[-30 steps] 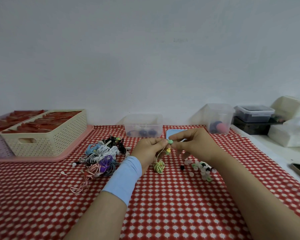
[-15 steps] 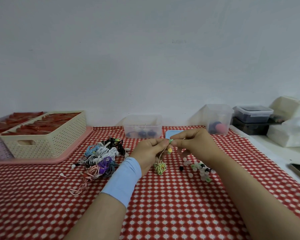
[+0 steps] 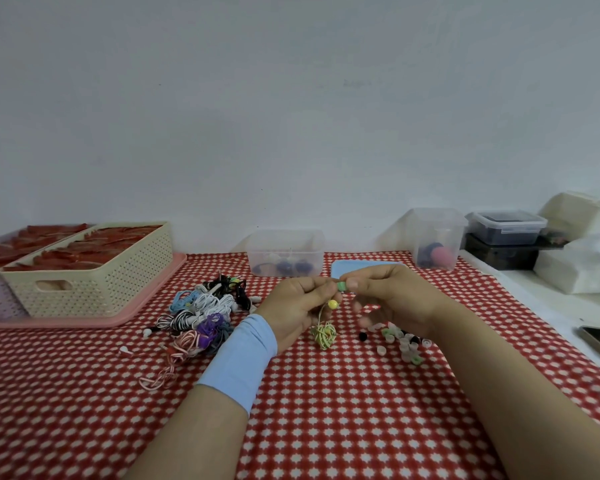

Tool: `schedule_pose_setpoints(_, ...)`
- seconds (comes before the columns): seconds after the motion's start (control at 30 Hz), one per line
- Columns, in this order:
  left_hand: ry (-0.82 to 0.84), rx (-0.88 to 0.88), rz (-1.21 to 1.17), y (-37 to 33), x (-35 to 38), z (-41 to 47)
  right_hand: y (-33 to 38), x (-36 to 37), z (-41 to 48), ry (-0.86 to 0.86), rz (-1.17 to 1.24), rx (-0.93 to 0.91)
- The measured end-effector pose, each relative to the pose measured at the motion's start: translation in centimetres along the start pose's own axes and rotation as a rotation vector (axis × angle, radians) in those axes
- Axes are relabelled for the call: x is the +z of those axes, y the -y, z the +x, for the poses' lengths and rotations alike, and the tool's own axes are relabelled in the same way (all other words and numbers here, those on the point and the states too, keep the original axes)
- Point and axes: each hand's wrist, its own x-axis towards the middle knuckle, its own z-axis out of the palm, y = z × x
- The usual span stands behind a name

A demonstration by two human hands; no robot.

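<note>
Earphone [image 3: 323,336] (cord coiled) pinched by left hand [image 3: 298,306]; green tip [image 3: 341,286] pinched by right hand [image 3: 392,299]

Vs 1 s ago, small shifts only. The green tip [image 3: 341,286] pinched btw left hand [image 3: 293,306] & right hand [image 3: 392,299] sits a touch lower. It shows more now; 0.5 s ago the fingertips nearly hid it. The yellow bud [image 3: 332,304] hanging under it has swung slightly left, closer to the left palm. The cable coil [image 3: 323,336] below has drifted a little right & down. Both hands have dipped slightly twd the desk [image 3: 326,410].
</note>
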Motion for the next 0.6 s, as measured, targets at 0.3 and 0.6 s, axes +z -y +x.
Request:
schedule_pose_setpoints(0.3,-0.022,-0.007,-0.015,0.26,0.17,0.08,-0.02,0.62,-0.05,-0.112,-0.09,-0.08)
schedule_pose_setpoints(0.6,-0.138,0.099,0.208,0.15,0.03,0.09,0.58,0.39,-0.47,-0.132,-0.122,-0.065)
